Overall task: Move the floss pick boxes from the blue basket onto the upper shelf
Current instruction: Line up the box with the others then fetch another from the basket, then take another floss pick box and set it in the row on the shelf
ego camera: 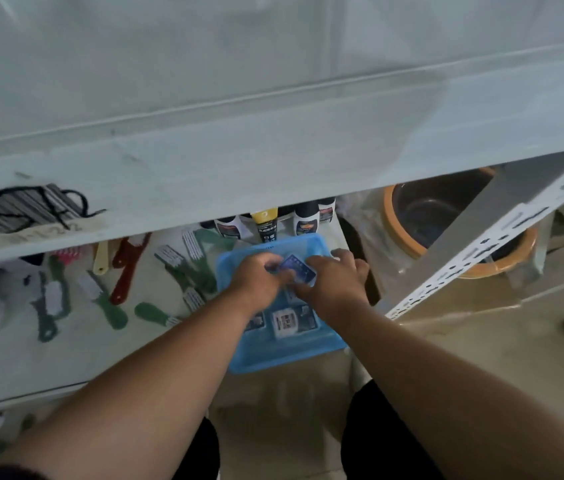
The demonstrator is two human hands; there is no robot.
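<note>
Both hands' curled fingers [275,268] hold box [299,271].

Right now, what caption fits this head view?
Both hands lift a box from the blue basket.

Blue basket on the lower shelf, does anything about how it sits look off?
Yes. The blue basket sits askew and its near end juts past the lower shelf edge, unsupported, while both hands work inside it.
</note>
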